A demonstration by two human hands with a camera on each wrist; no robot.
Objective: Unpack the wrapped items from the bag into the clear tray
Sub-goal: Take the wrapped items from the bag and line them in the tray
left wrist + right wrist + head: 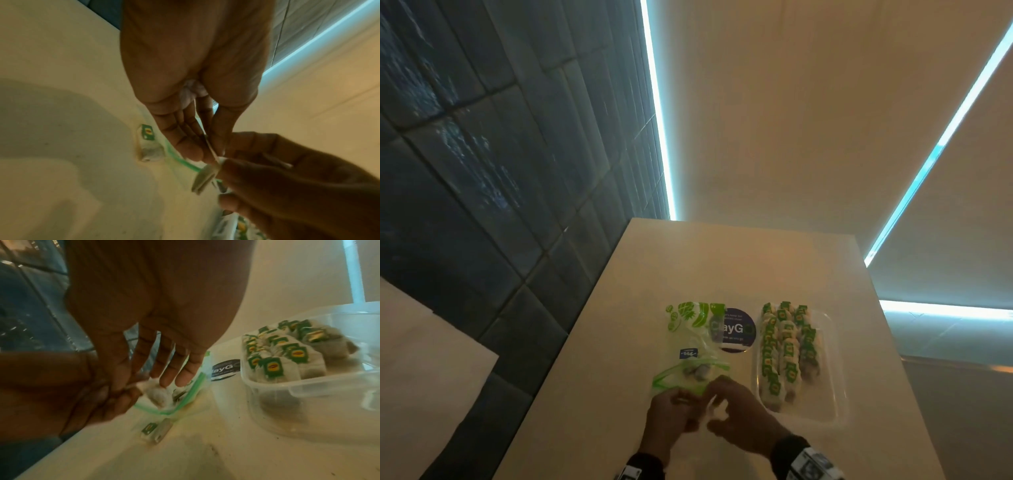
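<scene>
A clear zip bag (688, 339) with green print lies mid-table, its green zip mouth (185, 395) open towards me. My left hand (674, 411) pinches the bag's rim between thumb and fingers (193, 152). My right hand (732, 407) is at the mouth, its thumb and forefinger pinching a white wrapped tea bag (158, 394); the other fingers are straight. Another tea bag with a green tag (154, 431) lies by the mouth. The clear tray (835, 387) stands to the right, holding several rows of green-tagged tea bags (787, 356).
A dark round sticker (736, 330) is stuck on the table between bag and tray. The beige table (722, 267) stretches away behind them. A dark tiled wall (482, 171) runs along the left, with the table's left edge close to the bag.
</scene>
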